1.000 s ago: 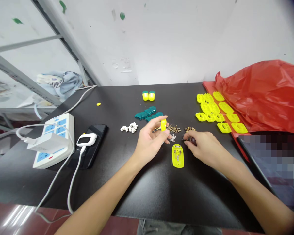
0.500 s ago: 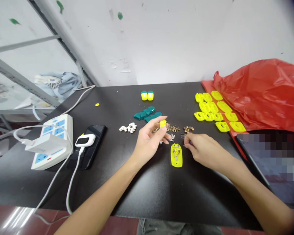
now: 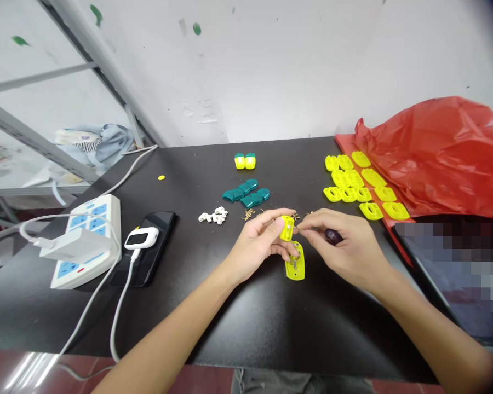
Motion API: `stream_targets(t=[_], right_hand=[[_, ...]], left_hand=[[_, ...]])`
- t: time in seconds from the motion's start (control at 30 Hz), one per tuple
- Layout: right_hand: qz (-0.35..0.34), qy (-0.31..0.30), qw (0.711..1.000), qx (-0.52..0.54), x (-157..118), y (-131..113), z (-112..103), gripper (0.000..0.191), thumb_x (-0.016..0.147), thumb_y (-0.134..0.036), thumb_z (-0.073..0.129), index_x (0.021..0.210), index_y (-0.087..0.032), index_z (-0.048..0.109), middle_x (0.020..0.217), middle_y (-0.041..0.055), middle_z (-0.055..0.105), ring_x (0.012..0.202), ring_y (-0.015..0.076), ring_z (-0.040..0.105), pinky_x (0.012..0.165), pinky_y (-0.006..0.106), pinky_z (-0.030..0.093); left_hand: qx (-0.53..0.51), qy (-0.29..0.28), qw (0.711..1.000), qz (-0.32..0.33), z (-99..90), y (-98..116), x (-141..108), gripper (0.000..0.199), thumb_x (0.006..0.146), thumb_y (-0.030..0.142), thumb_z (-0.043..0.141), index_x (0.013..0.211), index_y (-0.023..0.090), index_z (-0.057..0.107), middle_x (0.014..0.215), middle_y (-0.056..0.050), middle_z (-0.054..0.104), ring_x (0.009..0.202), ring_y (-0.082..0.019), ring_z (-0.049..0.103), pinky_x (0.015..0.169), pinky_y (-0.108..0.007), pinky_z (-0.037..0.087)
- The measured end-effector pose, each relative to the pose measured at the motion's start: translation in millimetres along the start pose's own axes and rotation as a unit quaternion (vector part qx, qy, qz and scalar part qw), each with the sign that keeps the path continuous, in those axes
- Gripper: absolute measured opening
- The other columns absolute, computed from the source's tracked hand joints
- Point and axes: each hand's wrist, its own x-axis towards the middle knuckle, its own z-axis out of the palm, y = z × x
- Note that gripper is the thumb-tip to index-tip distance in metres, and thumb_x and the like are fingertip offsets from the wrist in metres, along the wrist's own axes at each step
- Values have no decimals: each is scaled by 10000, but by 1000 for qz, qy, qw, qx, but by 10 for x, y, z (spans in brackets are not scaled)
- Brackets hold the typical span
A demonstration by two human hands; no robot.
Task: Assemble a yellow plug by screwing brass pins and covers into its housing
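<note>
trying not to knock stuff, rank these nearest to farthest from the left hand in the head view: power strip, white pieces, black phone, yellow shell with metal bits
1. Yellow shell, partly under the left hand
2. White pieces, forward and left
3. Black phone, farther left
4. Power strip, beyond the phone

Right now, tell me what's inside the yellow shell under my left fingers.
Small metal parts show in the yellow shell; the left hand hides part of its far end; what lies there cannot be seen.

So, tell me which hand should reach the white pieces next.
Left, probably: though holding a yellow part, the left hand is nearer the white pieces; the right hand, farther off, holds a dark handle.
</note>
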Motion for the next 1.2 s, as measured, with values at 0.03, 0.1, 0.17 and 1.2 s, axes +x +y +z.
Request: stream_targets(t=[0.03,0.1,0.17,1.2], right_hand=[[-1,7,1000,-2,-5,-8,8,132,915,-114,637,921,-218,717,866,1,729,715,119,640,646,252,477],[7,17,1000,-11,-16,-16,21,123,898,-115,656,923,-218,717,810,-12,715,628,104,604,572,247,450],[18,24,999,-20,-25,-15,30,112,891,-121,660,921,-216,709,770,-20,702,568,96,568,524,248,425],[-128,135,969,-162,-94,-84,150,167,872,-81,662,939,-224,716,862,-4,820,715,137,779,645,197,578]], left_hand=[[1,-3,1000,-3,4,-9,1,433,907,419,720,1248,168,630,871,-38,695,662,-156,732,579,-236,560],[3,-4,1000,-7,5,-19,4,485,895,442,730,1272,155,624,849,-39,694,665,-161,733,574,-234,555],[10,-3,1000,-11,-1,-21,6,531,894,455,729,1301,134,616,811,-42,694,679,-167,734,579,-234,552],[82,-43,994,49,-55,-7,-15,400,879,345,766,1225,166,678,1050,-96,737,861,-169,709,741,-278,594]])
